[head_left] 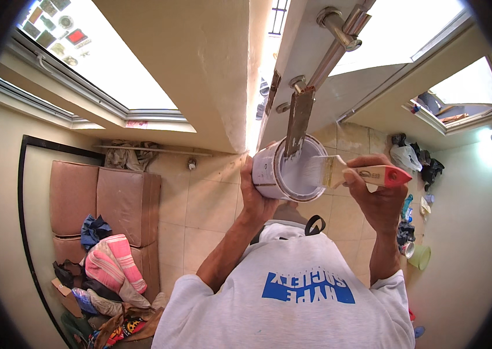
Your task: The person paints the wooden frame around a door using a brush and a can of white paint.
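Note:
My left hand point(256, 195) is wrapped round the side of a whitish paint can point(266, 168), which is tilted with its mouth toward me. Pale paint point(299, 177) coats the inside. Between the thumb and fingers of my right hand point(378, 203) is a paintbrush point(376, 174) with a light wooden handle and a red end. Its pale bristles reach over the right rim into the can's mouth. A flat, stained grey-brown strip point(300, 119) stands at the can's far side, its lower end smeared with paint; I cannot tell what it is.
Ahead is a white door-like panel with a metal handle bar point(339, 49), beside a cream wall edge point(228, 75). A brown cushioned sofa point(126, 203) bears heaped clothes point(115, 264) at left. Along the right wall lie bags point(405, 158) and a greenish bucket point(420, 257).

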The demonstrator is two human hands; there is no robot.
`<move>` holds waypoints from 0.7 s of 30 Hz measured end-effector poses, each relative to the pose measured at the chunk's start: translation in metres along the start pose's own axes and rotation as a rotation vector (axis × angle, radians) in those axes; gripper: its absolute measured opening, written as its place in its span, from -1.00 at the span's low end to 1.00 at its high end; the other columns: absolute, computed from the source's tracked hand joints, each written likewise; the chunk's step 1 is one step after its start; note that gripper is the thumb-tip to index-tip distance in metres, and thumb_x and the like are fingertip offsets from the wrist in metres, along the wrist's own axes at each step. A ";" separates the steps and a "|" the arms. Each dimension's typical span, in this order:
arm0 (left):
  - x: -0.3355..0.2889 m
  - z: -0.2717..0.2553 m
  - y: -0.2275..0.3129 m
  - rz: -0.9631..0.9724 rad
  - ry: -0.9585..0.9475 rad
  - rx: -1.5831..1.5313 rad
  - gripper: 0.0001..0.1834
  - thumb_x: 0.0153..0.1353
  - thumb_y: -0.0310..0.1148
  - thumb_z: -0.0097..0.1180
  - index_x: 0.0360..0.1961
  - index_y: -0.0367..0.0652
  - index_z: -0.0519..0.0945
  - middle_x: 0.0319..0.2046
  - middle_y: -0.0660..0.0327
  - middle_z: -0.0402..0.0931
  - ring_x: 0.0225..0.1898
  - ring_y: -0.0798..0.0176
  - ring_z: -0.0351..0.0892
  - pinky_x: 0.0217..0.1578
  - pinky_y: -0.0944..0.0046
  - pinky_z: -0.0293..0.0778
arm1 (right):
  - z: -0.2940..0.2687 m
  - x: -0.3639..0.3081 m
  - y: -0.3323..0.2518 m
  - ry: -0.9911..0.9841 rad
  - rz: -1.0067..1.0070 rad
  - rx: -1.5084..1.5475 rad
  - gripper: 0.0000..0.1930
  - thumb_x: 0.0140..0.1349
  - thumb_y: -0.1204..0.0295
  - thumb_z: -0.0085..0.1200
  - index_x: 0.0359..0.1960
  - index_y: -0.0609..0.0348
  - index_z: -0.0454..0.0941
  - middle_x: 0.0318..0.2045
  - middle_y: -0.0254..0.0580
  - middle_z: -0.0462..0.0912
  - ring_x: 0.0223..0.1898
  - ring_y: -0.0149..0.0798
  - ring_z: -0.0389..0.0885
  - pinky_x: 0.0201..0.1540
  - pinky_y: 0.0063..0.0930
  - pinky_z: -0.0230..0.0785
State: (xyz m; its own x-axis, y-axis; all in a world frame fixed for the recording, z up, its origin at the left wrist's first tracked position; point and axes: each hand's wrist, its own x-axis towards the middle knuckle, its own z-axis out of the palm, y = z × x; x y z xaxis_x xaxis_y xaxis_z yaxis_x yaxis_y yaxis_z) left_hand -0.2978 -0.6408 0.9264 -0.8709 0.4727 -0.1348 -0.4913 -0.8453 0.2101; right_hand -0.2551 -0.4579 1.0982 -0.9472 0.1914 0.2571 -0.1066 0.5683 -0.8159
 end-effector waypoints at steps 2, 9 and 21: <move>0.001 0.003 -0.001 0.026 0.061 0.034 -0.30 0.45 0.22 -0.19 0.31 -0.14 0.43 0.23 0.13 0.50 0.27 0.11 0.47 0.31 -0.02 0.39 | 0.004 0.008 -0.007 -0.072 -0.024 -0.050 -0.86 0.16 0.49 0.39 -0.30 0.26 0.70 -0.41 -0.22 0.75 -0.44 -0.44 0.69 -0.37 -0.54 0.54; -0.001 -0.002 -0.004 0.055 0.073 0.001 -0.26 0.47 0.17 -0.19 0.39 -0.25 0.29 0.28 0.03 0.43 0.31 0.09 0.45 0.33 0.00 0.42 | 0.012 0.012 -0.009 -0.132 -0.104 -0.142 -0.84 0.14 0.47 0.40 -0.31 0.26 0.70 -0.43 -0.22 0.74 -0.46 -0.41 0.70 -0.39 -0.55 0.54; -0.002 -0.007 -0.004 0.019 0.135 0.013 -0.27 0.44 0.23 -0.17 0.33 -0.15 0.40 0.27 0.11 0.45 0.27 0.10 0.46 0.29 -0.04 0.42 | -0.002 0.003 0.016 0.094 0.156 0.366 -0.78 0.25 0.42 0.35 -0.19 0.33 0.67 -0.36 -0.17 0.74 -0.39 -0.37 0.74 -0.31 -0.48 0.67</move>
State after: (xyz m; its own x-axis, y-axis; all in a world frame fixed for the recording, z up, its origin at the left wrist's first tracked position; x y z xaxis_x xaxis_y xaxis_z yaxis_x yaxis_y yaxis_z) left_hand -0.2939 -0.6399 0.9190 -0.8708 0.4177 -0.2593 -0.4753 -0.8501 0.2268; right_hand -0.2590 -0.4465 1.0869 -0.9305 0.3352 0.1477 -0.0802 0.2071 -0.9750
